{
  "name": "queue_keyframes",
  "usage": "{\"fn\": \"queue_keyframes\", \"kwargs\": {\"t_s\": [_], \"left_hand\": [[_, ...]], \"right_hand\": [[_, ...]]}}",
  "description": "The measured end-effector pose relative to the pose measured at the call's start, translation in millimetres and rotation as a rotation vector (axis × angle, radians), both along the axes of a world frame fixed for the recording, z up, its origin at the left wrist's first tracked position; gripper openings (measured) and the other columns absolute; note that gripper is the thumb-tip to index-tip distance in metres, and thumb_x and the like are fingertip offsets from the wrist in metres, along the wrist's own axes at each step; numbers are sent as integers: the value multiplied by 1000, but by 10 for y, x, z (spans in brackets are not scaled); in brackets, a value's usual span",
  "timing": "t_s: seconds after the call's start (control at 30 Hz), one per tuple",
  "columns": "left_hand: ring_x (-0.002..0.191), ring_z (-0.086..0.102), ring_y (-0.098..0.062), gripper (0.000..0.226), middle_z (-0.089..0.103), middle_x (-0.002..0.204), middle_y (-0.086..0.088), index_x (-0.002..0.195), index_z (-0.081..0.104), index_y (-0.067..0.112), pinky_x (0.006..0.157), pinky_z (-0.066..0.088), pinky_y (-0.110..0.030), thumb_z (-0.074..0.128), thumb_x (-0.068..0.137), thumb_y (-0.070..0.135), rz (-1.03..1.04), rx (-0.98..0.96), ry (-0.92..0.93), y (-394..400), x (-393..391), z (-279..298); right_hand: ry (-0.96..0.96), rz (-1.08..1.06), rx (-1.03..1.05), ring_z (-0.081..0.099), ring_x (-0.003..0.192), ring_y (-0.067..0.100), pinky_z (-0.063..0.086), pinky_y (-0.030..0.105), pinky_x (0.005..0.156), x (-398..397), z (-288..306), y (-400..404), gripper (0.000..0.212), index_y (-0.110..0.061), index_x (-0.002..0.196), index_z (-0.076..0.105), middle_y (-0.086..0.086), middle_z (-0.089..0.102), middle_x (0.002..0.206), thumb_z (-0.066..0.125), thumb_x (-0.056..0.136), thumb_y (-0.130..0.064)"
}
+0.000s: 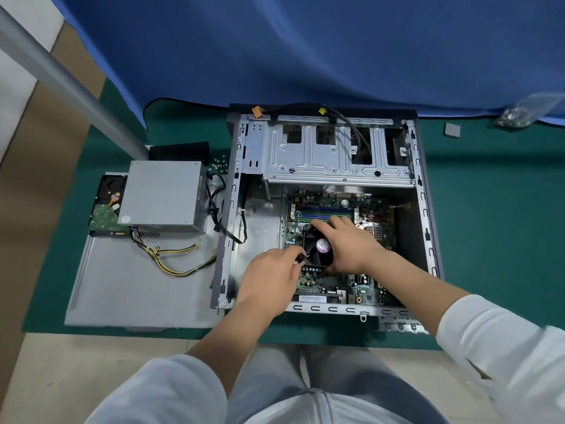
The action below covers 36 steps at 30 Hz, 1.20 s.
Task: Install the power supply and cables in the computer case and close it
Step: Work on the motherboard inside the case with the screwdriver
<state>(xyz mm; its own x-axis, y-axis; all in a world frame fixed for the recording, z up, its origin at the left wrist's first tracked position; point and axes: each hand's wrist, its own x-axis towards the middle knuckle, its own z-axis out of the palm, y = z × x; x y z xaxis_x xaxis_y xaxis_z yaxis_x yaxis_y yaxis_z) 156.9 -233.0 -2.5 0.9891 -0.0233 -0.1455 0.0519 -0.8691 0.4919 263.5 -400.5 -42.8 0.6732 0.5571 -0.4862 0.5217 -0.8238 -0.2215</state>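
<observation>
Grey steel box: the power supply [162, 197] sits outside the computer case [324, 206], on the detached side panel [137, 286] to the left; likely heavy and rigid, best taken by its two long flanks, never by the wires.
Cables: yellow-and-black cable bundle [174, 258] trails from the supply over the panel; pliant, should be held at the plugs.
Left hand: left hand [270, 276] pinches a small black connector [300, 257] between thumb and fingertips, beside the CPU fan [319, 249].
Right hand: right hand [348, 244] curls over the fan, fingers clamped around its housing.
Motherboard: motherboard [363, 289] is fragile, pins exposed.
Surface: green mat on the tabletop [489, 224]; looks grippy.
Room: blue cloth [305, 50] behind; hard drive [107, 209] tucked beside the supply.
</observation>
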Motion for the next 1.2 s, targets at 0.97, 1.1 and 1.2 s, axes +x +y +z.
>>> {"fn": "queue_keyframes", "kwargs": {"t_s": [0.97, 1.1, 1.2], "left_hand": [[77, 57, -19, 16, 65, 83, 3, 109, 57, 27, 64, 35, -25, 51, 95, 28, -15, 0, -17, 8, -5, -17], [77, 56, -19, 17, 65, 83, 3, 110, 58, 27, 64, 33, -25, 51, 95, 28, -11, -4, -28, 1, -3, -16], [77, 56, -19, 17, 65, 82, 2, 111, 58, 26, 64, 34, -26, 50, 95, 28, -13, -2, -27, 7, -2, -17]], "right_hand": [[34, 0, -11, 32, 126, 24, 49, 40, 86, 9, -11, -29, 112, -31, 148, 8, 1, 36, 133, 80, 63, -44], [37, 11, -15, 33, 126, 24, 50, 42, 87, 31, -16, -22, 112, -31, 148, 8, 2, 36, 133, 79, 63, -45], [34, 17, -21, 35, 125, 24, 49, 39, 84, 36, -10, -5, 111, -32, 148, 8, 1, 37, 132, 79, 64, -45]]}}
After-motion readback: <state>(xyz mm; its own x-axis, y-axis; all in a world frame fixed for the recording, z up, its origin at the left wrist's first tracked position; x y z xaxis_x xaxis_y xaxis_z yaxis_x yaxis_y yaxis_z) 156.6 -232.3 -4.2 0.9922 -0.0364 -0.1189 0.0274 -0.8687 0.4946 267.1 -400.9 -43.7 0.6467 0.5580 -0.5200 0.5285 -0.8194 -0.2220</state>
